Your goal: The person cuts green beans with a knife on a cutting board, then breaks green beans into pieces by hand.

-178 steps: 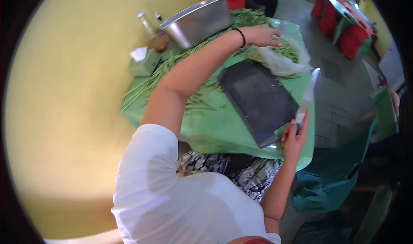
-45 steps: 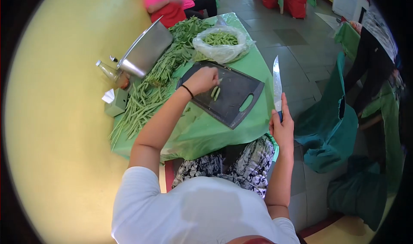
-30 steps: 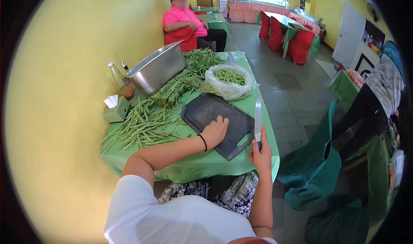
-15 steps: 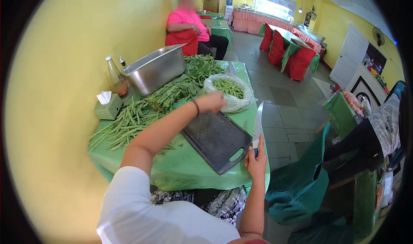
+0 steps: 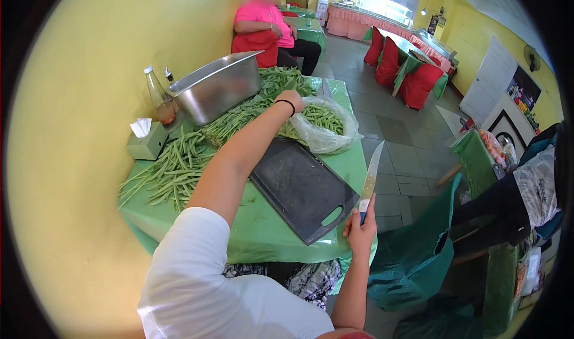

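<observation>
My left hand [image 5: 291, 103] is closed at the left rim of a clear plastic bag [image 5: 332, 143], pinching its edge; the fingertips are partly hidden. Cut green bean pieces [image 5: 323, 119] fill the bag. In my right hand [image 5: 362, 232] is a kitchen knife [image 5: 372, 174], gripped by its blue handle with the blade pointing up and away. Beside it lies a black cutting board [image 5: 302, 186] with a few small scraps on it. Long green beans [image 5: 170, 171] lie on the table to the left, and a heap of leafy greens [image 5: 272, 85] lies behind.
A deep steel pan [image 5: 218, 91] tilts at the back left, near a glass bottle [image 5: 160, 100] and a tissue box [image 5: 148, 140]. Green plastic covers the table [image 5: 257, 243]. A teal-covered chair [image 5: 412, 267] is at the right. A seated person [image 5: 263, 25] is beyond the table; another stands far right.
My left hand has moved from above the board's far end out to the bag's left rim. The bag's left side is drawn up. The knife stays upright in my right hand.
</observation>
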A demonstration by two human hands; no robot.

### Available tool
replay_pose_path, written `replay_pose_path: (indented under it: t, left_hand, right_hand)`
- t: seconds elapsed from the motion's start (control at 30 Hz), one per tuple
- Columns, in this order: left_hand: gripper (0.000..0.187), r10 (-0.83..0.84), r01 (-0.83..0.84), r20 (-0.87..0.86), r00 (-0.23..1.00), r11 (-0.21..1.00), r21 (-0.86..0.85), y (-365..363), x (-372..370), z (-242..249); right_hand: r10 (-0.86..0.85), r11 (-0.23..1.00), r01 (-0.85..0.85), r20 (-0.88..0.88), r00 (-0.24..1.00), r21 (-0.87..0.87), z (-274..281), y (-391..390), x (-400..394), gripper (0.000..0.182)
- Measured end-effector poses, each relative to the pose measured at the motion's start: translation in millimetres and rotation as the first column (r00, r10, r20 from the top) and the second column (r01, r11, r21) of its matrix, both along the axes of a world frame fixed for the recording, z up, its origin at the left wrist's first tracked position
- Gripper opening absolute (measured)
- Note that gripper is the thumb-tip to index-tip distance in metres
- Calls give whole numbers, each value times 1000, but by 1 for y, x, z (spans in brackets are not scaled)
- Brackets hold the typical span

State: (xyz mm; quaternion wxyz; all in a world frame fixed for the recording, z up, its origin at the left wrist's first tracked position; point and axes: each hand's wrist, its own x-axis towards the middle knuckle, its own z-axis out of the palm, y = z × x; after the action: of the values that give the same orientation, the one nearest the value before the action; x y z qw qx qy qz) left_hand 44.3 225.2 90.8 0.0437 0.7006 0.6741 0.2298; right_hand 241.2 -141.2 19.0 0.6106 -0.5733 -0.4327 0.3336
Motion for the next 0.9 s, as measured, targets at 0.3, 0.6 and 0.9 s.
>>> replay_pose_path:
  t: [0.3,0.6,0.9]
  left_hand:
    - [30,-230,264,493,839,965,0,4,-29,16]
    - [26,-275,325,480,833,945,-23,5,-32,-14]
    - [22,-305,408,743,596,912,48,23,-35,1]
  right_hand:
    - [-2,988,7,34,999,-152,21,35,13,23]
    - [-88,974,168,431,898,-152,45,229,41,38]
    - [-105,975,218,791,603,-37,14,350,54,33]
